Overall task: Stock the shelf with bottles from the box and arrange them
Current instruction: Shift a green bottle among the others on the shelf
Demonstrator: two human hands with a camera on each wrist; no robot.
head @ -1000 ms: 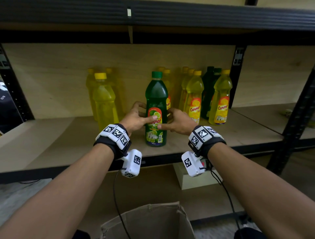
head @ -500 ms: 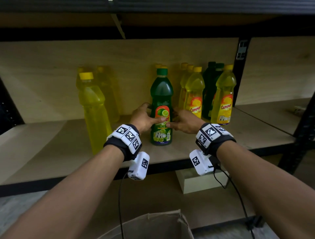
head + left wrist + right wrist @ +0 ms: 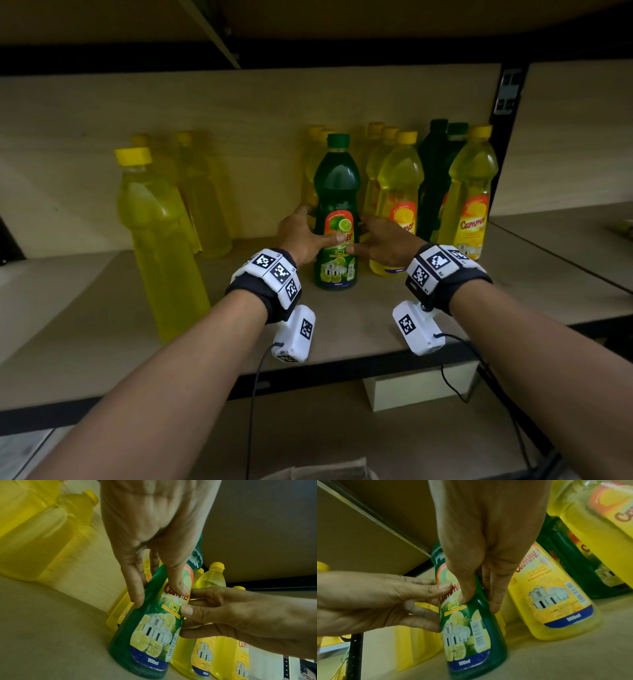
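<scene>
A green lime bottle point(image 3: 337, 192) with a green cap stands upright on the wooden shelf point(image 3: 102, 329), label facing me. My left hand point(image 3: 305, 233) grips its left side, thumb across the label point(image 3: 178, 586) and fingers round the back. My right hand point(image 3: 380, 240) grips its right side, thumb on the label point(image 3: 467, 595). The green bottle point(image 3: 145, 635) point(image 3: 476, 642) rests on its base. Behind it stand yellow bottles point(image 3: 317, 144). The box point(image 3: 325, 471) shows only as a torn cardboard edge at the bottom.
A plain yellow bottle point(image 3: 154, 240) stands at the front left, two more point(image 3: 205, 205) behind it. To the right stand rows of labelled yellow bottles point(image 3: 397, 205), dark green bottles point(image 3: 435, 178) and another yellow one point(image 3: 471, 198). A black upright point(image 3: 507, 102) ends the bay.
The green bottle has slid deeper onto the shelf with both hands still on it. My head has come closer and lower, so the box has nearly left the view.
</scene>
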